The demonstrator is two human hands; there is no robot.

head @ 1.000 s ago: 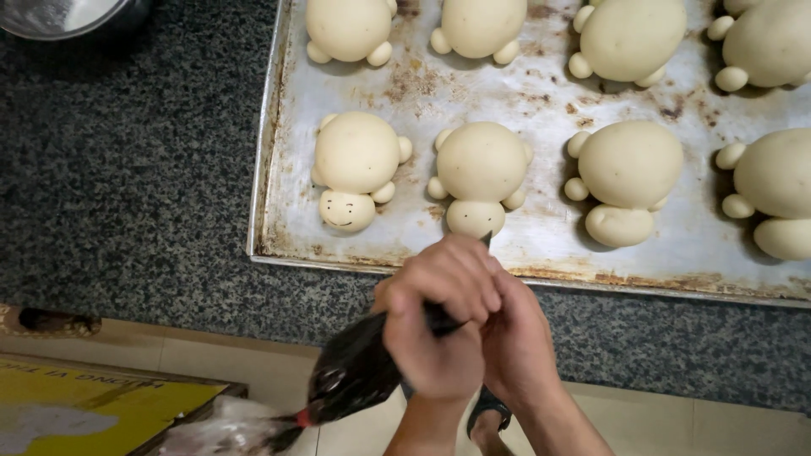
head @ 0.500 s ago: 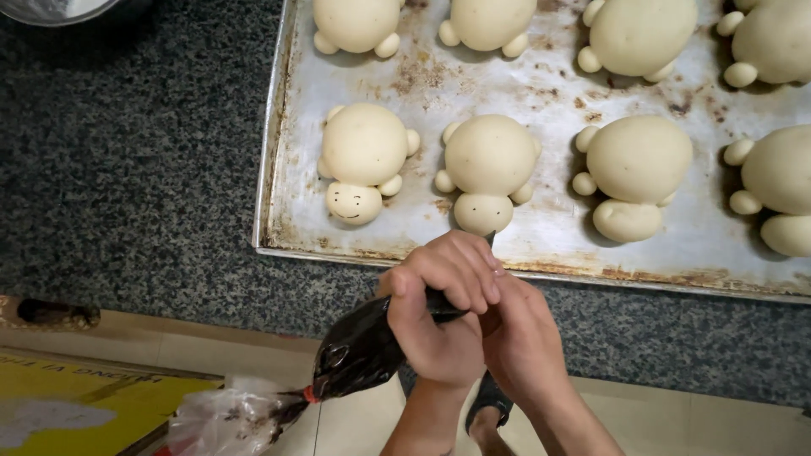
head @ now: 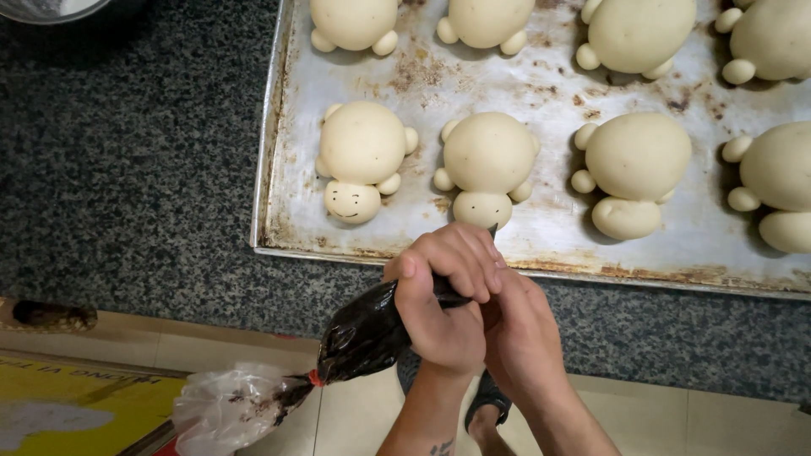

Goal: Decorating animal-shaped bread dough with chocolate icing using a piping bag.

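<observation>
piping bag poised at a dough head

the left hand (head: 443, 304) is clenched round a dark-filled piping bag (head: 367, 329), squeezing its bulge so the filling is pushed toward the tip. the right hand (head: 519, 333) is cupped against the left from beside and below, seemingly to steady the aim; whether it grips the bag itself i cannot tell. the tip sits just at the plain head of the middle dough figure (head: 488, 169) on the worn baking tray (head: 549, 89). 1 figure to the left (head: 361, 156) already carries a drawn face. the tray rests on a speckled dark worktop (head: 127, 169).
</observation>
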